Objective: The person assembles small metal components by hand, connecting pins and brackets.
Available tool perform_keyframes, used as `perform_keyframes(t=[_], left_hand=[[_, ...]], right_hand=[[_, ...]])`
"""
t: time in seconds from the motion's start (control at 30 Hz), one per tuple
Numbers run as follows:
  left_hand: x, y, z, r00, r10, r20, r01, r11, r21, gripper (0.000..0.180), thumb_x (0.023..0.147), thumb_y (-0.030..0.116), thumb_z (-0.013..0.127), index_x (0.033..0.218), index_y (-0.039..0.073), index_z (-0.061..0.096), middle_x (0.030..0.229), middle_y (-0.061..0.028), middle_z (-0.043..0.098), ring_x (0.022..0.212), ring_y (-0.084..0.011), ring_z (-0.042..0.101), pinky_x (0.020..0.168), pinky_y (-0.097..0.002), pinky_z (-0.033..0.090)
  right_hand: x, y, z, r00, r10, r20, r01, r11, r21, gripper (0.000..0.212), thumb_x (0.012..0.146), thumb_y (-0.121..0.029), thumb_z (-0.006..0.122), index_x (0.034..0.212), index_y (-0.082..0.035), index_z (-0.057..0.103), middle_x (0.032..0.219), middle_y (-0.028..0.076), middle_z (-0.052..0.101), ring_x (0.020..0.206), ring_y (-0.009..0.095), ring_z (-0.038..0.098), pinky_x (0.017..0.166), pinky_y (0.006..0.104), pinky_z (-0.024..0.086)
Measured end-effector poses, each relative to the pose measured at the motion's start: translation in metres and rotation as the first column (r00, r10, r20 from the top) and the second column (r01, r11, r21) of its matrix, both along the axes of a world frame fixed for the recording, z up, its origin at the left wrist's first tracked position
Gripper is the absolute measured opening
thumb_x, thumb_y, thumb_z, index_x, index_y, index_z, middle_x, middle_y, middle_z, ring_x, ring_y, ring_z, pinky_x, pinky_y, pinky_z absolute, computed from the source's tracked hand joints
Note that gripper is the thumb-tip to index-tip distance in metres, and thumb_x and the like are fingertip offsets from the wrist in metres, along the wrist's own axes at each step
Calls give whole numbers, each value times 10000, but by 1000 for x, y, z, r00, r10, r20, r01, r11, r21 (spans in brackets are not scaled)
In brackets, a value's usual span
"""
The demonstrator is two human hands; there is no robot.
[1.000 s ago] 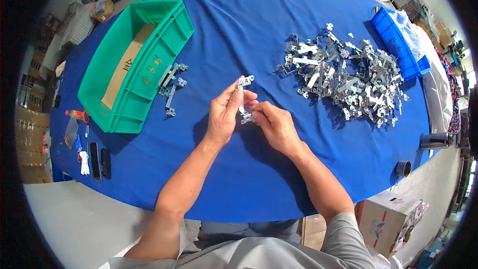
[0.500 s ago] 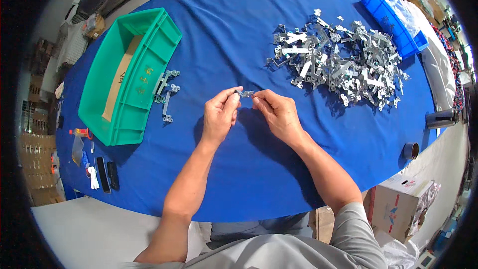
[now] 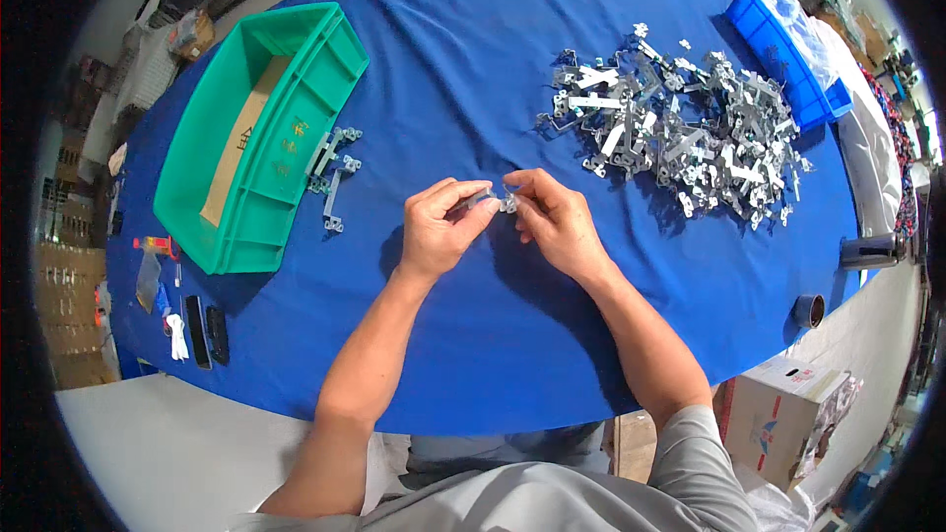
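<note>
Head view: I see the left hand pinching a metal bracket over the blue cloth; right hand fingers curled at its end, can't tell if gripping. Left: loose brackets beside green bin. Right: bracket pile.

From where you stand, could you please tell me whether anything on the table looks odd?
One small metal piece looks slightly astray: it lies apart, at the far edge of the jumbled bracket heap near the blue bin. Nothing looks clearly spilled or damaged.
</note>
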State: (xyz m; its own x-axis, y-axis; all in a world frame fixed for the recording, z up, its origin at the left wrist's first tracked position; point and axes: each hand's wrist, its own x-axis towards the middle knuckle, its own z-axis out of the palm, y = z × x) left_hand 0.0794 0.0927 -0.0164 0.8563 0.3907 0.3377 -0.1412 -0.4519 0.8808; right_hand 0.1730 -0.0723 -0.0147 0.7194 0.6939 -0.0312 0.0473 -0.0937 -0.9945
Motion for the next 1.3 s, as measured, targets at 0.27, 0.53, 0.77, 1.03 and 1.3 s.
perform_keyframes(t=[0.27,0.53,0.77,1.03,1.3], left_hand=[[0,0,1,1000,-18,16,16,998,64,140,863,87,735,964,-10,740,700,-24,619,606,-66,533,538,-240,402],[-1,-3,1,998,-50,49,45,995,86,114,840,80,740,915,-6,734,689,-33,621,551,-77,536,491,-250,415],[0,-3,-1,997,-43,63,38,997,70,108,837,77,739,910,-3,735,692,-45,629,554,-81,538,492,-251,415],[-1,-4,2,996,-70,55,61,986,153,103,822,68,734,901,3,721,688,-51,626,520,-107,546,474,-269,420],[-4,-3,5,988,38,149,-61,986,157,105,829,49,715,918,-6,720,697,-32,594,560,-75,500,494,-246,387]], right_hand=[[10,-1,-8,942,167,-293,-98,967,235,246,1011,-114,550,1206,12,635,855,35,645,751,99,613,691,267,533],[7,-2,-5,991,94,-94,-93,996,12,198,1011,-156,584,1076,23,637,881,39,655,760,101,615,680,270,526],[11,-1,-9,974,146,-173,-118,979,166,195,1013,-162,591,1079,16,640,905,45,658,740,105,612,685,271,520],[6,2,-10,999,8,33,-9,1000,30,177,1016,-151,588,1055,14,639,912,21,643,771,81,573,681,245,477],[9,-3,-12,997,-70,-22,71,996,46,147,991,-134,609,1062,-13,654,842,21,653,754,66,562,652,243,452]])
